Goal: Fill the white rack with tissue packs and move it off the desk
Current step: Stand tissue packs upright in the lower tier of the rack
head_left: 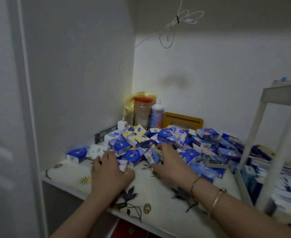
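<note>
Both forearms are reaching forward, palms facing down. The left hand (109, 170) is lying with fingers spread and lightly bent. The right hand (168, 162) is curving its fingers forward, its wrist wearing 2 thin bracelets (208, 191).
</note>
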Tool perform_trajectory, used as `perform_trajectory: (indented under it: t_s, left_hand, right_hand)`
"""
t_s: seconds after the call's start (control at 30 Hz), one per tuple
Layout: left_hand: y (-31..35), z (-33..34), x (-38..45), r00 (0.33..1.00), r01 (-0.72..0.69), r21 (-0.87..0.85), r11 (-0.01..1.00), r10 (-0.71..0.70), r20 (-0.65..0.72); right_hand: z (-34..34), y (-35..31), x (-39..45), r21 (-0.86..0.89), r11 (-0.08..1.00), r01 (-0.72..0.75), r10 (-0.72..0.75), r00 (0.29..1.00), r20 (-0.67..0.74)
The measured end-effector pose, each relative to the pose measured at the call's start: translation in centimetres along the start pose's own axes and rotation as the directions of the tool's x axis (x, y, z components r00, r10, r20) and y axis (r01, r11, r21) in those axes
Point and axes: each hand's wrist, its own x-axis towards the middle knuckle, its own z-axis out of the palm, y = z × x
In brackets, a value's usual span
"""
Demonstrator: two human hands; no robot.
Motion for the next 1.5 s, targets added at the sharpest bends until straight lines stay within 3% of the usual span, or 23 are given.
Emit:
perform_trajectory:
  t_s: [0.2, 0.37, 0.57, 0.7, 0.77, 0.87, 1.03, 1.17, 1.2, 1.27, 1.33, 1.5]
  left_hand:
    - [-0.5, 0.0, -0.7, 0.992, -0.1, -0.126, 0.987, 0.089, -0.093]
    - [-0.5, -0.3, -0.4, 0.985, -0.172, -0.277, 0.945, 0.17, -0.033]
    - [-0.8, -0.4, 0.0, 0.962, -0.187, -0.428, 0.884, 0.254, 0.105]
    - [-0.8, -0.9, 0.1, 0.901, -0.199, -0.519, 0.831, 0.364, 0.236]
    - [-0.7, -0.9, 0.1, 0.916, -0.178, -0.528, 0.831, 0.335, 0.219]
    - [-0.4, -0.5, 0.1, 0.959, -0.201, -0.446, 0.872, 0.268, 0.092]
    - [-0.2, 0.0, 0.4, 0.981, -0.129, -0.6, 0.789, 0.192, 0.041]
    - [-0.5, 0.4, 0.4, 0.978, -0.165, -0.504, 0.848, 0.208, 0.029]
    - [-0.6, 0.4, 0.3, 0.973, -0.191, -0.442, 0.876, 0.229, 0.035]
    - [-0.7, 0.4, 0.3, 0.963, -0.241, -0.308, 0.92, 0.265, 0.038]
    - [-0.8, 0.4, 0.3, 0.96, -0.256, -0.232, 0.939, 0.274, 0.05]
    - [-1.1, 1.0, 0.6, 0.955, -0.277, -0.197, 0.94, 0.293, 0.053]
  right_hand:
    - [2.3, -0.4, 3.1, -0.103, 0.995, -0.016, 0.02, 0.999, 0.036]
    - [2.6, -0.5, 3.4, -0.117, 0.993, 0.016, -0.012, 0.999, 0.032]
    - [0.4, -1.5, 2.6, 0.14, 0.99, 0.007, 0.004, 0.997, -0.08]
    - [-1.7, -1.8, 2.8, 0.26, 0.965, -0.034, 0.057, 0.995, -0.081]
    - [-2.5, -2.1, 3.0, 0.323, 0.946, -0.03, 0.056, 0.996, -0.071]
    - [-3.2, -2.7, 3.4, 0.477, 0.878, -0.047, 0.024, 0.998, 0.054]
    - [-1.6, -3.9, 3.5, 0.523, 0.842, -0.133, -0.09, 0.921, 0.378]
    - [0.4, -4.0, 5.0, 0.675, 0.711, -0.197, -0.064, 0.938, 0.34]
    - [0.8, -3.8, 5.3, 0.639, 0.754, -0.148, -0.039, 0.962, 0.269]
    - [1.5, -3.1, 5.8, 0.373, 0.928, -0.003, -0.059, 0.987, 0.152]
    - [2.1, -2.7, 5.8, 0.117, 0.988, 0.1, -0.12, 0.977, 0.174]
    - [3.0, -2.5, 5.9, 0.15, 0.981, 0.12, -0.149, 0.969, 0.198]
